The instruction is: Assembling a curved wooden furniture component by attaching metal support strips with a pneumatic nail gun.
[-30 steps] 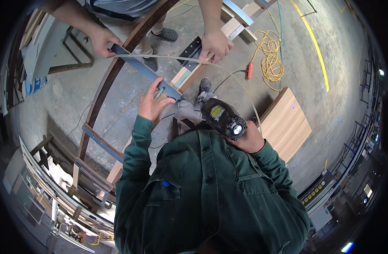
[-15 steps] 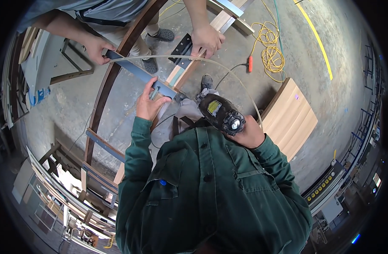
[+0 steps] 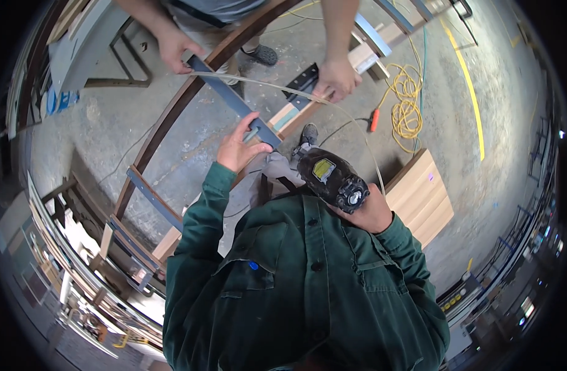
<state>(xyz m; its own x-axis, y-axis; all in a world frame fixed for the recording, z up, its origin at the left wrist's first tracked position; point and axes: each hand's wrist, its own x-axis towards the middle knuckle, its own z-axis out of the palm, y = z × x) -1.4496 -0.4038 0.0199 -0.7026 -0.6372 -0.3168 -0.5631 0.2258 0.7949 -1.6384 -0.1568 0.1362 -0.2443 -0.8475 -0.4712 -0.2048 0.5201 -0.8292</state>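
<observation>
My left hand [image 3: 237,151] grips the near end of a blue-grey slat [image 3: 231,102], thumb and fingers on either side of it. That end meets a pale wooden rail [image 3: 303,117]; the far end crosses a dark brown rail [image 3: 172,117]. In my right hand [image 3: 375,213] is a black nail gun [image 3: 327,175] with a yellow label, held close to my body and beside the rail. A co-worker's hand [image 3: 177,52] holds the slat's far end, and their other hand [image 3: 337,79] presses on the pale rail beside a black metal piece [image 3: 301,83].
A clear hose [image 3: 283,85] arcs over the frame to my right side. Coiled yellow cord [image 3: 406,102] with an orange connector [image 3: 374,120] lies on the concrete floor. A pale wood panel [image 3: 422,198] stands at right. Other slats [image 3: 153,196] cross the frame at left; stacked boards [image 3: 70,266] lie beyond.
The view has shifted, so the frame and floor items sit lower and further right. My hands keep their hold on the slat and the nail gun.
</observation>
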